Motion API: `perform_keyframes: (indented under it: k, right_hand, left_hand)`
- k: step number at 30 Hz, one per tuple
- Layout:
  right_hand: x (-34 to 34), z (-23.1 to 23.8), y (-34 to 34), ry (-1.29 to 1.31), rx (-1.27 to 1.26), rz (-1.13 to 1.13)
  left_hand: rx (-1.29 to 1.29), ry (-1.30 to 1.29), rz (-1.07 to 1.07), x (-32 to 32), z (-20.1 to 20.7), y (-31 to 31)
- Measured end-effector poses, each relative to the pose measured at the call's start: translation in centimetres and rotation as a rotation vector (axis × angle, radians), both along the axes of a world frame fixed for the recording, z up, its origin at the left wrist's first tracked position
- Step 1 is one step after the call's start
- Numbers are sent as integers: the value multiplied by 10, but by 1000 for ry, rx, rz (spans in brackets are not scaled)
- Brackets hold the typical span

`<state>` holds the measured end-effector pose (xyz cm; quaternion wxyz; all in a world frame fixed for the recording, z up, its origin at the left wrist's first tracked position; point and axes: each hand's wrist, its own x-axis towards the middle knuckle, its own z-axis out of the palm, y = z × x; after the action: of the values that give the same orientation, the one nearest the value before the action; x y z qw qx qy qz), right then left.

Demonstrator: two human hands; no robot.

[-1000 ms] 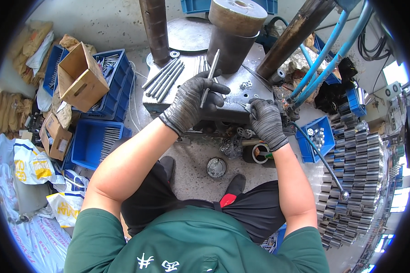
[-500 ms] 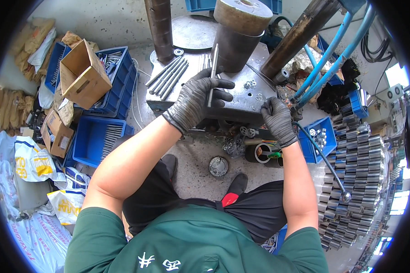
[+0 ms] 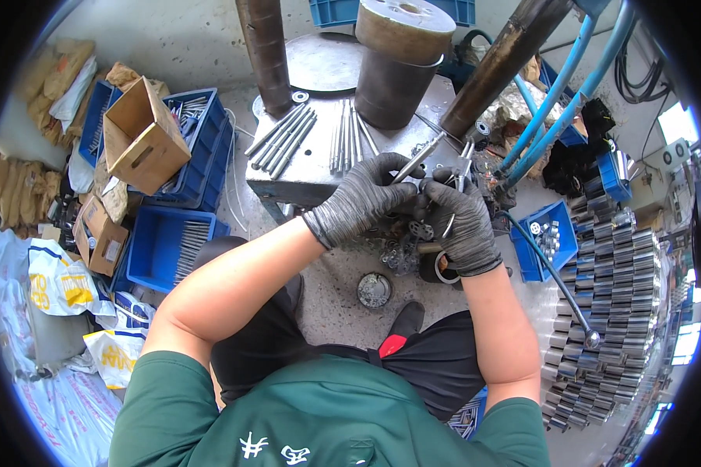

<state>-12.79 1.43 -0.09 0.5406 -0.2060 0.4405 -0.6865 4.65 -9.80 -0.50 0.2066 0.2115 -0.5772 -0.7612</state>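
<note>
In front of the steel block [image 3: 317, 161], both my gloved hands are close together. My left hand [image 3: 360, 194] is closed around a slim steel rod [image 3: 420, 158], which slants up to the right. Beside it my right hand [image 3: 469, 226] is closed on a slender two-pronged metal tool [image 3: 464, 159]. Its prongs stick up above the fingers, and the fingers hide much of it. Whether the tool touches the rod I cannot tell. On the block lie several loose steel rods [image 3: 284, 140] and a second group of rods [image 3: 346, 138].
A thick metal cylinder [image 3: 397, 86] stands on the block between dark columns [image 3: 266, 58]. To the left are an open carton [image 3: 146, 136] and a blue bin [image 3: 152, 249]. On the right are a blue bin of small metal parts [image 3: 531, 261] and stacked metal cylinders [image 3: 607, 311].
My left hand has moved right and slightly down, tilting its rod from near upright to a slant. My right hand has come inward and now holds the two-pronged tool.
</note>
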Motion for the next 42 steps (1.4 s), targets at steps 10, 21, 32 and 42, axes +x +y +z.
perform_keyframes:
  k: [10, 21, 32, 42]
  right_hand:
    - [8, -8, -2, -56, 33, -5]
    - [-1, 9, 10, 443, 125, 131]
    - [3, 25, 9, 1923, -225, -111]
    - [4, 25, 9, 1984, -195, -110]
  left_hand:
    - [-162, 190, 39, -9, -19, 0]
    - [223, -17, 200, 7, 1, -15]
    - [440, 119, 239, 14, -5, -28]
    - [384, 103, 244, 14, -4, -24]
